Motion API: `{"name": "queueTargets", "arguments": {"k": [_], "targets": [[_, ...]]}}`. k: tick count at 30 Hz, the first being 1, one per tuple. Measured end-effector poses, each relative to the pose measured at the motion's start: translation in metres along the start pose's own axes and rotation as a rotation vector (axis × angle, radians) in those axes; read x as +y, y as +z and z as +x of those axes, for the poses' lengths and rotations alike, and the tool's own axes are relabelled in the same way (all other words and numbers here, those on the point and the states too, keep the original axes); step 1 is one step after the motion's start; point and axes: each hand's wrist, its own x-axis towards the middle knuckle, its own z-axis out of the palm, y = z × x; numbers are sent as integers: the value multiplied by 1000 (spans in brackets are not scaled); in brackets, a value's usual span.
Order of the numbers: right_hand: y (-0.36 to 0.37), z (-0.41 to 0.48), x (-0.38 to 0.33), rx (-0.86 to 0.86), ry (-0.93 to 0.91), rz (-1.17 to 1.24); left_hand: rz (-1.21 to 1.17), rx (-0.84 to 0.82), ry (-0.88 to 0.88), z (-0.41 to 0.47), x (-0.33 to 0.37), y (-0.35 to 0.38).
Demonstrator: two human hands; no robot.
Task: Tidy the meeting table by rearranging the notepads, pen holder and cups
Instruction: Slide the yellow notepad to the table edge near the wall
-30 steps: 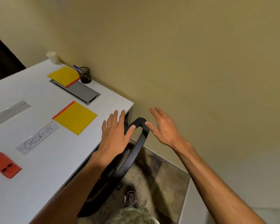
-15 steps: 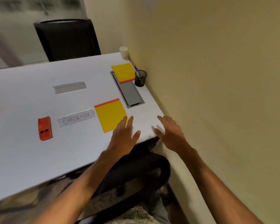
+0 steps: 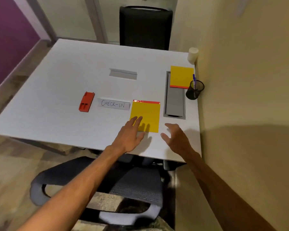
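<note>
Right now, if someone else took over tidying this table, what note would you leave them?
Left hand: open, empty, fingertips over the near yellow notepad.
Right hand: open, empty, above the table, beside that notepad.
Far yellow notepad overlaps the grey cable hatch; pen holder and white cup stand by the wall.
Done: nothing visibly.
Left: rearrange both notepads, holder and cup.
</note>
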Motion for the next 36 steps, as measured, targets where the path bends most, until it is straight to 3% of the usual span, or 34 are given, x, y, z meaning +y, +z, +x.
{"name": "queueTargets", "arguments": {"k": [10, 15, 25, 31, 36], "targets": [[34, 83, 28, -76, 89, 5, -194, -69, -219, 79, -45, 43], [66, 121, 48, -124, 217, 100, -195, -113, -323, 104, -74, 79], [101, 166, 56, 104, 492, 272, -252, 0, -635, 144, -96, 92], [108, 187, 66, 140, 728, 439, -517, 106, -780, 156, -111, 82], [114, 200, 77, 122, 793, 488, -608, 77, -830, 160, -120, 79]]}}
